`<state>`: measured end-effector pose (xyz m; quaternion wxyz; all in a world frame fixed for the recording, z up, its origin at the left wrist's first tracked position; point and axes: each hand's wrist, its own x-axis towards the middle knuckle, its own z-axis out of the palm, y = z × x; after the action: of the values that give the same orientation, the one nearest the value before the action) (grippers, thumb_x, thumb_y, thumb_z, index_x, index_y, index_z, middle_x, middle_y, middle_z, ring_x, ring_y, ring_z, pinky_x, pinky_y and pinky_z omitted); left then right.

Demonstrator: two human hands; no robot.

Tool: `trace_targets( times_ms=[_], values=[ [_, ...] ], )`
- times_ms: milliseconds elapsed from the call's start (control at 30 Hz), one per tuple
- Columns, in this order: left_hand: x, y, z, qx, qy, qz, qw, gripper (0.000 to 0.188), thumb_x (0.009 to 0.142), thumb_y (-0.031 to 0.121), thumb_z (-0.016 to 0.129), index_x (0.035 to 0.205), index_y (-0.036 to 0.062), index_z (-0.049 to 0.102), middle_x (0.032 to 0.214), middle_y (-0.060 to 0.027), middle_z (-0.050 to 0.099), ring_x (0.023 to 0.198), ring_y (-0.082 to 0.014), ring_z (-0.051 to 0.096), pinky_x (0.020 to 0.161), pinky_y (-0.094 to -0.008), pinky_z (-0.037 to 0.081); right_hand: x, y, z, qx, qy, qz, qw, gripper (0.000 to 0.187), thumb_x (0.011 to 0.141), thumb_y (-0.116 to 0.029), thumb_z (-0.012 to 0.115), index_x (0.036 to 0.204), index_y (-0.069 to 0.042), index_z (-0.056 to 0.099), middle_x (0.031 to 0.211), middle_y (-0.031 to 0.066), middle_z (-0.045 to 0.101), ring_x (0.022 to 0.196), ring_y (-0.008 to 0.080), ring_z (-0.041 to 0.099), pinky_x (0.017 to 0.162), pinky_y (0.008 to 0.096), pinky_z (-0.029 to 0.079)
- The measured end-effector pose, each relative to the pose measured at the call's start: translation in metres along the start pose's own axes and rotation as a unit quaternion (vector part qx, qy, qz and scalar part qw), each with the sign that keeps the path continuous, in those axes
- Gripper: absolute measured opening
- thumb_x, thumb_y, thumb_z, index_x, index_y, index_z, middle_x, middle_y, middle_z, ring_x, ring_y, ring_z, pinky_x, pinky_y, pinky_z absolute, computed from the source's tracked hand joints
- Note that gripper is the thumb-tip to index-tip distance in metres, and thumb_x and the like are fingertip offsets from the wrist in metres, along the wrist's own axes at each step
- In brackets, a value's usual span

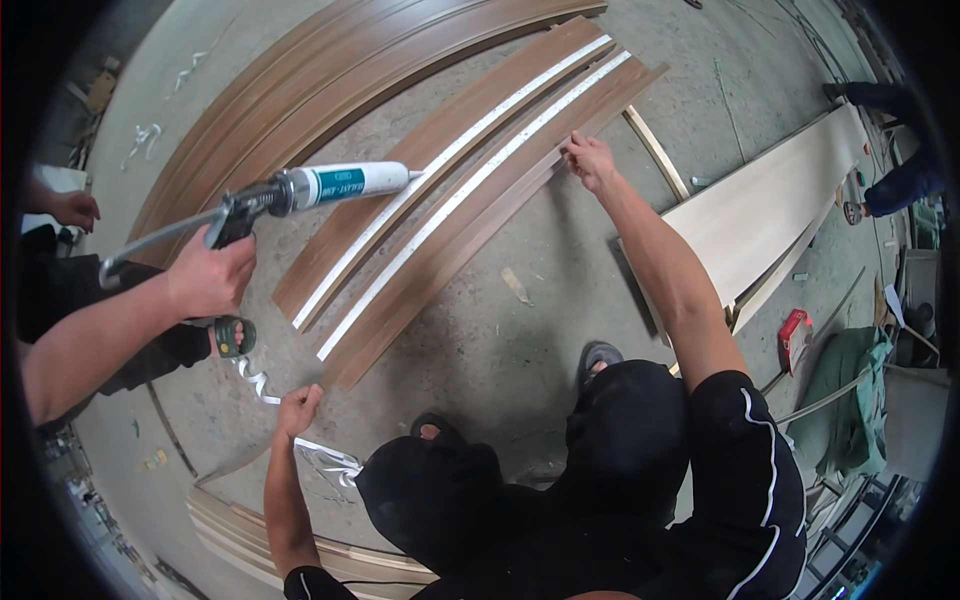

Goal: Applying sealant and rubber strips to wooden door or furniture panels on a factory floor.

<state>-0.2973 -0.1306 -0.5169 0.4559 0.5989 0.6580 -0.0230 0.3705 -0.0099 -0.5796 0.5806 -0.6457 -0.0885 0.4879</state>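
A long brown wood-grain board [440,255] with a white strip along it lies slanted in front of me. My left hand [299,410] is closed at its near left end, fingertips at the corner. My right hand [590,162] pinches its edge toward the far right end. Just beyond lies a second brown board [400,190] with a similar white strip. At the left, a co-worker's hand [212,272] grips a caulking gun [250,200] loaded with a white and teal sealant tube [350,183]. The nozzle is over the second board's white strip.
Several brown moulded panels [330,75] lie farther back. A pale panel [770,200] rests on wooden strips at the right, near another person's leg [905,185]. Curled white ribbon [255,382] and a red box [795,340] lie on the floor. More boards [235,525] are behind my left arm.
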Motion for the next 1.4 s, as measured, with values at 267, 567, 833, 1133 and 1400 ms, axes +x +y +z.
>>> trace_targets(
  times_ms=[267,567,833,1133,1400],
  values=[
    [0.014,-0.004,0.013,0.048,0.061,-0.024,0.997,0.045,0.086,0.042,0.057,0.064,0.0034,0.059,0.051,-0.0029,0.050,0.050,-0.0084,0.045,0.049,-0.0262,0.038,0.015,0.004,0.021,-0.189,0.066,-0.071,0.977,0.032,0.080,0.002,0.062,0.102,0.010,0.039,0.088,0.0140,0.060,0.054,0.0187,0.057,0.042,0.0273,0.045],
    [0.016,0.002,0.008,0.082,0.123,-0.011,0.989,0.044,0.085,0.041,0.058,0.065,0.0017,0.057,0.051,-0.0068,0.045,0.050,-0.0109,0.041,0.049,-0.0293,0.036,0.043,-0.003,0.019,-0.550,0.077,-0.321,0.767,0.053,0.067,-0.012,0.067,0.116,-0.002,0.052,0.116,0.0256,0.048,0.111,0.0388,0.044,0.093,0.0439,0.040],
    [0.020,0.020,-0.007,0.057,0.152,0.006,0.987,0.042,0.086,0.037,0.059,0.064,0.0013,0.054,0.051,-0.0030,0.040,0.051,-0.0091,0.037,0.049,-0.0278,0.034,0.068,-0.017,0.024,-0.601,0.024,-0.436,0.670,0.043,0.077,-0.017,0.059,0.118,-0.006,0.051,0.126,0.0193,0.044,0.114,0.0386,0.043,0.095,0.0423,0.040],
    [0.034,0.016,-0.015,0.008,0.047,-0.038,0.998,0.044,0.088,0.038,0.058,0.060,0.0031,0.057,0.051,0.0040,0.043,0.049,-0.0046,0.039,0.045,-0.0233,0.031,0.060,-0.017,0.012,-0.659,0.004,-0.433,0.615,0.049,0.078,-0.026,0.059,0.117,0.002,0.047,0.122,0.0202,0.049,0.115,0.0359,0.045,0.098,0.0402,0.038],
    [0.053,-0.002,-0.019,-0.017,0.038,0.007,0.999,0.039,0.088,0.035,0.059,0.065,0.0035,0.061,0.053,0.0031,0.048,0.050,-0.0036,0.042,0.046,-0.0224,0.033,0.058,-0.018,0.015,-0.680,0.002,-0.427,0.596,0.051,0.080,-0.026,0.058,0.119,0.005,0.045,0.127,0.0211,0.046,0.118,0.0353,0.043,0.100,0.0381,0.036]
  ],
)
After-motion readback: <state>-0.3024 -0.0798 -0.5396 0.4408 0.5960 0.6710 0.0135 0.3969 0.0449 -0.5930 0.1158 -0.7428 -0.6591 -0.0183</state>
